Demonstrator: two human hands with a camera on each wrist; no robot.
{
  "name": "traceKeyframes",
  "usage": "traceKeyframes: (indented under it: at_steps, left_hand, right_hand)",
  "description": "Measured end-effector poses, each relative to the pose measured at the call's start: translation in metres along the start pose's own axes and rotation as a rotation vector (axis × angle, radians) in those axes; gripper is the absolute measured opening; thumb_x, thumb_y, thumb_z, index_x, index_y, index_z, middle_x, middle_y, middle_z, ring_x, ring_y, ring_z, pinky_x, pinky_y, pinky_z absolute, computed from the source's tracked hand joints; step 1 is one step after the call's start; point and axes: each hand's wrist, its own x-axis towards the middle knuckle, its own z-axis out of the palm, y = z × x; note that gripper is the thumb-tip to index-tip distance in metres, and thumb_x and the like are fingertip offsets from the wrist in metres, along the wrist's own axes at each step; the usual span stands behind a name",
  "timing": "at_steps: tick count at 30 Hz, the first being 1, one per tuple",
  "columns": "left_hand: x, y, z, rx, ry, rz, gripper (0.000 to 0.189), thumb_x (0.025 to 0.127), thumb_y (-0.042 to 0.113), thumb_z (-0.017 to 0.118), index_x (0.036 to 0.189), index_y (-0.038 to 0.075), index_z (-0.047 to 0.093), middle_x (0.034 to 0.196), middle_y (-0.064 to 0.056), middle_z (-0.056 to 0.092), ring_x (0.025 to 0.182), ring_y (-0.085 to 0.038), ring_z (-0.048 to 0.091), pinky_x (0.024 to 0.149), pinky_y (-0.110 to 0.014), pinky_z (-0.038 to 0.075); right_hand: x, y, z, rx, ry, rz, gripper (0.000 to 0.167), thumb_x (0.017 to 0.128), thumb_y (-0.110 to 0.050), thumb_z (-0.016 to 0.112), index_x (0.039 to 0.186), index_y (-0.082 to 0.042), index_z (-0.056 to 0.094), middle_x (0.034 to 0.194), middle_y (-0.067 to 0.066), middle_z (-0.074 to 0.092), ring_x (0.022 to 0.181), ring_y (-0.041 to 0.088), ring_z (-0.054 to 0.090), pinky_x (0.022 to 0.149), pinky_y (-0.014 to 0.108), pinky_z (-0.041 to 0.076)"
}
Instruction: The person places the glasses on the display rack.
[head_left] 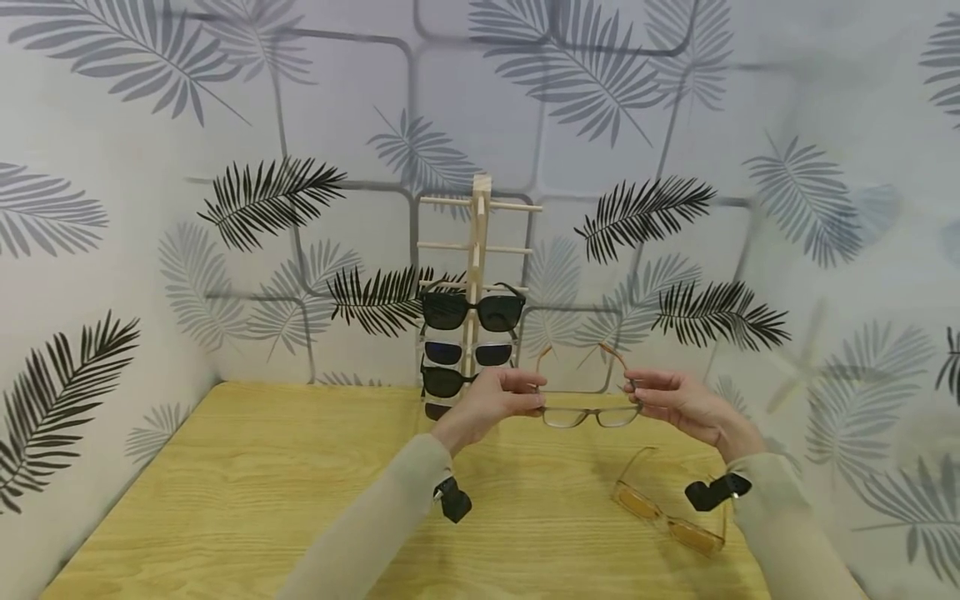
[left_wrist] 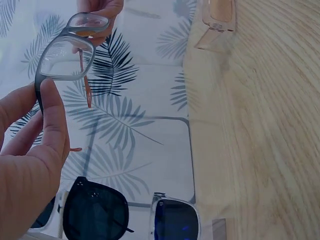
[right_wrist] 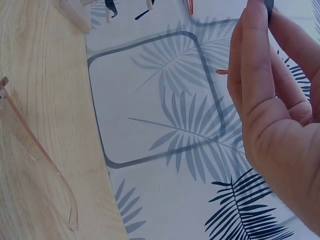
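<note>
Both hands hold a pair of clear-lens eyeglasses (head_left: pixel 582 410) with a grey frame and orange temple tips, raised above the table. My left hand (head_left: pixel 495 402) pinches the frame at its left end, thumb and fingers on the hinge corner. At the opposite end, my right hand (head_left: pixel 686 407) pinches the other hinge corner. In the left wrist view the eyeglasses (left_wrist: pixel 67 57) show both lenses, with the left hand (left_wrist: pixel 37 145) close by. The right wrist view shows the right hand (right_wrist: pixel 280 90), but most of the eyeglasses fall outside it.
Left of the eyeglasses stands a wooden display rack (head_left: pixel 480 225) with bare upper pegs. Black sunglasses (head_left: pixel 472 312) and clear-framed sunglasses (head_left: pixel 468 352) hang on it, with more below partly behind the left hand. Amber-tinted glasses (head_left: pixel 667 521) lie on the wooden table (head_left: pixel 247 500) near the right forearm.
</note>
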Motion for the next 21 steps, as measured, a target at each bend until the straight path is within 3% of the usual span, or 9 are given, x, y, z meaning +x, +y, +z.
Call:
traceKeyframes:
  at_steps: [8, 21]
  left_hand:
    - [0.001, 0.016, 0.002, 0.015, 0.004, 0.033, 0.035, 0.093, 0.0, 0.064, 0.128, 0.001, 0.064, 0.115, -0.023, 0.066, 0.082, -0.012, 0.07, 0.086, -0.034, 0.057]
    - [-0.011, 0.035, -0.006, -0.009, -0.009, 0.047, 0.037, 0.093, 0.004, 0.066, 0.129, 0.004, 0.063, 0.108, -0.012, 0.07, 0.083, -0.011, 0.068, 0.087, -0.036, 0.057]
  right_hand:
    - [-0.004, -0.005, -0.002, 0.079, -0.071, -0.056, 0.036, 0.1, 0.002, 0.05, 0.128, -0.016, 0.064, 0.114, 0.0, 0.07, 0.102, 0.011, 0.069, 0.085, 0.024, 0.056]
    - [0.001, -0.022, 0.008, 0.176, -0.15, -0.123, 0.042, 0.102, 0.006, 0.041, 0.133, -0.012, 0.062, 0.115, 0.003, 0.07, 0.099, 0.013, 0.07, 0.082, 0.022, 0.056]
